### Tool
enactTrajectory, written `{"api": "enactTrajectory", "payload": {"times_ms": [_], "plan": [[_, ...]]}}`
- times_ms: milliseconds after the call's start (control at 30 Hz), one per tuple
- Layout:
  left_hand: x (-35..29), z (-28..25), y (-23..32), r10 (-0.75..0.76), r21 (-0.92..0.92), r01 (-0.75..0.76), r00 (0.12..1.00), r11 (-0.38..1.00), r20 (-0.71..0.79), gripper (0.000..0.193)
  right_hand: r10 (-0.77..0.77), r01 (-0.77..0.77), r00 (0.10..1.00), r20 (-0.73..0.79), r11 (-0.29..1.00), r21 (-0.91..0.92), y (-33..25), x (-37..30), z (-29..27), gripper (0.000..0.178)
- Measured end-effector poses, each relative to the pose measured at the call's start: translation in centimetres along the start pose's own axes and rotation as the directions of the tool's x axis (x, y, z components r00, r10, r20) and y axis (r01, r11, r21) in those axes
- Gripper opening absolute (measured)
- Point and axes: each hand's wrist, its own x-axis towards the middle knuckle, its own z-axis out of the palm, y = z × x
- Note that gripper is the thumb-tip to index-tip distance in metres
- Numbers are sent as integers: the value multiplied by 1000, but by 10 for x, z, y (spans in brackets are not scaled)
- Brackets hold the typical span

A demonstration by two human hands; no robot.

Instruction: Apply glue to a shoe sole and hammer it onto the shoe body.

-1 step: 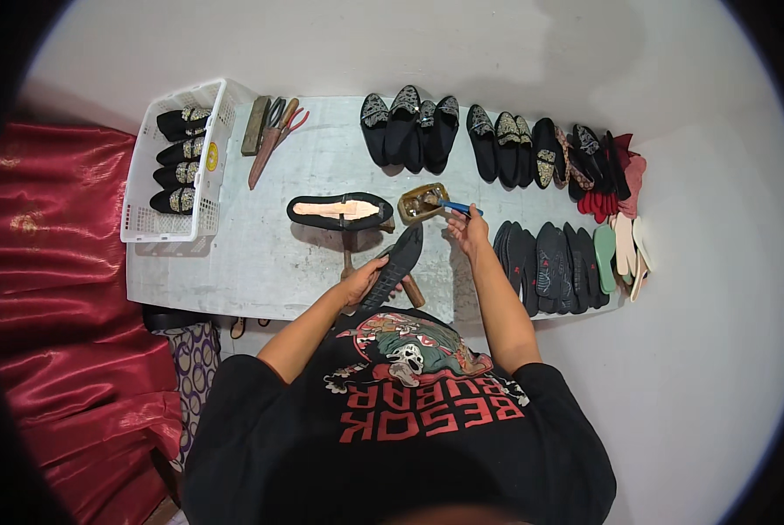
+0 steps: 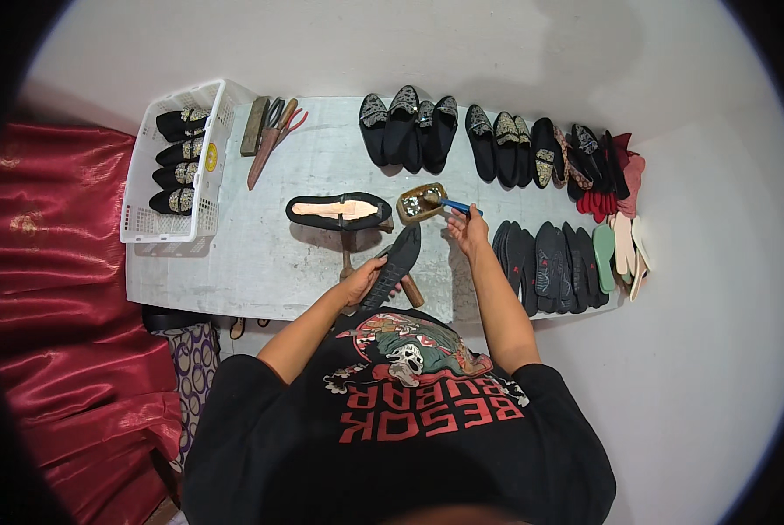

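My left hand grips a black shoe sole, which tilts up and to the right near the table's front edge. In my right hand is a blue-handled brush; its bristle end is down in a small amber tub of shiny, pale stuff. Left of the tub, a black shoe lies bottom up, its tan underside showing, raised on a support mostly hidden beneath it. A wooden handle sticks out from behind the sole.
A white plastic basket with black shoes stands at the left. Beside it lie a block, red-handled pliers and other tools. Decorated black shoes line the back. Several black soles and a green insole are at right.
The brush end has shifted slightly inside the tub, and more of the shiny stuff shows. Both hands are nearly where they were, with the sole still in the left.
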Motion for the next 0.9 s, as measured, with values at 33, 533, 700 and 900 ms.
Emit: {"api": "enactTrajectory", "payload": {"times_ms": [33,533,700,900], "plan": [[2,-2,-3,0,2,0,1000,1000,3,59,20,-19,1000,-12,996,87,0,-4,0,45],[28,35,23,21,-32,-21,1000,999,13,66,-91,80,994,52,980,184,-29,-25,-4,38],[33,34,17,73,-75,-72,997,995,11,65,-180,178,984,13,980,86,-36,-41,8,39],[33,38,26,46,-94,-49,998,994,-31,65,-533,537,843,72,828,-163,-65,-84,19,40]]}}
